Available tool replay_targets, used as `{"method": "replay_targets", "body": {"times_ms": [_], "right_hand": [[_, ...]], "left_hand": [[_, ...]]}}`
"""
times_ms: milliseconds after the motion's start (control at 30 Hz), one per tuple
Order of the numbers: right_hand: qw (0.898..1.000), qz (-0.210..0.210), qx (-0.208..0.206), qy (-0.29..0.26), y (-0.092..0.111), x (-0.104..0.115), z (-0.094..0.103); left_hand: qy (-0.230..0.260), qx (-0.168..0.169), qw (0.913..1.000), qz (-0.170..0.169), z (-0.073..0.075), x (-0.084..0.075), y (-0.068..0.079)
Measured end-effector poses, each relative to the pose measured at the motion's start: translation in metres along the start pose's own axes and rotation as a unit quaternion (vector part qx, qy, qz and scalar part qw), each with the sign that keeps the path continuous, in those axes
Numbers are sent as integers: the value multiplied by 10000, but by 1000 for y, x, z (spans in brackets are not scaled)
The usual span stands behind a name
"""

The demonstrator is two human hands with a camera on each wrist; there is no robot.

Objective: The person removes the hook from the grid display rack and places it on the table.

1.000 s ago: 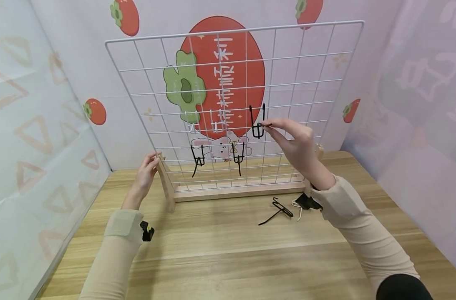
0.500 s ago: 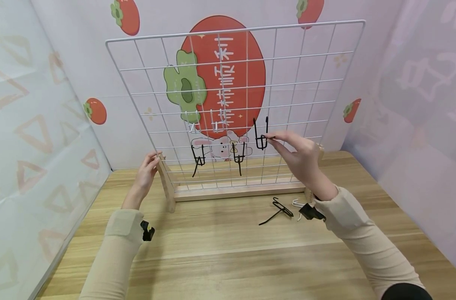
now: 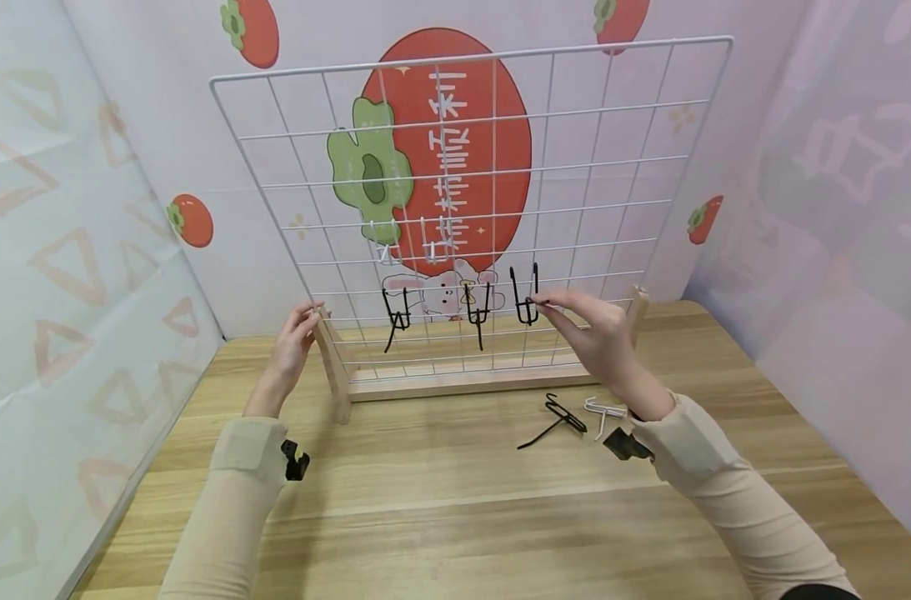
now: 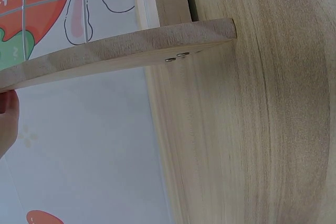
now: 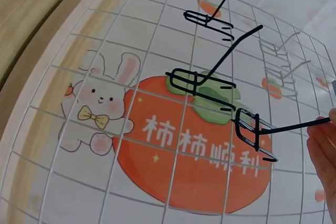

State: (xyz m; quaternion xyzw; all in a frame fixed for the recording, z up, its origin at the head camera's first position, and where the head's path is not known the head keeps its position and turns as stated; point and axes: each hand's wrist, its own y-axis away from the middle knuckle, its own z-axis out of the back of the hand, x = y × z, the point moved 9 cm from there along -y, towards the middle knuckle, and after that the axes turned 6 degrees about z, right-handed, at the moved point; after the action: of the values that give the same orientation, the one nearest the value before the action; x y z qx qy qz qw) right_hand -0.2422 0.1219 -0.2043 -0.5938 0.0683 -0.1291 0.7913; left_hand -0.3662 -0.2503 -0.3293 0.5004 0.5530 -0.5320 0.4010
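A white wire grid panel [image 3: 470, 59] stands upright in a wooden stand [image 3: 455, 386]. My left hand [image 3: 293, 342] holds the top of the stand's left leg [image 3: 338, 382]; in the left wrist view only a bit of that hand [image 4: 7, 121] shows beside the wood. With thumb and fingers my right hand [image 3: 596, 333] pinches the long prong of a black hook [image 5: 294, 126], whose two upper arms point up close in front of the grid. Left of it, a black hook [image 3: 478, 317] and another black hook [image 3: 399, 321] hang on the grid.
A white hook [image 3: 383, 255] and a second white hook [image 3: 434, 252] hang higher on the grid. On the wooden table [image 3: 425, 517], a loose black hook [image 3: 566, 414] and a white hook [image 3: 607, 409] lie near the right forearm. A printed backdrop [image 3: 620, 192] stands behind.
My right hand has moved down and slightly right with the black hook, bringing it about level with the two hanging black hooks. The left hand has stayed on the stand's leg.
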Motion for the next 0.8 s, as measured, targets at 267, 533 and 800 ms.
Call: {"method": "replay_targets", "body": {"times_ms": [267, 533, 800], "right_hand": [[9991, -340, 240, 16, 19, -5, -9], [9992, -84, 378, 107, 34, -3, -18], [9973, -316, 649, 159, 50, -5, -27]], "left_hand": [[55, 8, 10000, -32, 0, -1, -1], [-9, 4, 10000, 16, -1, -2, 0], [-14, -9, 10000, 78, 0, 0, 0]]}}
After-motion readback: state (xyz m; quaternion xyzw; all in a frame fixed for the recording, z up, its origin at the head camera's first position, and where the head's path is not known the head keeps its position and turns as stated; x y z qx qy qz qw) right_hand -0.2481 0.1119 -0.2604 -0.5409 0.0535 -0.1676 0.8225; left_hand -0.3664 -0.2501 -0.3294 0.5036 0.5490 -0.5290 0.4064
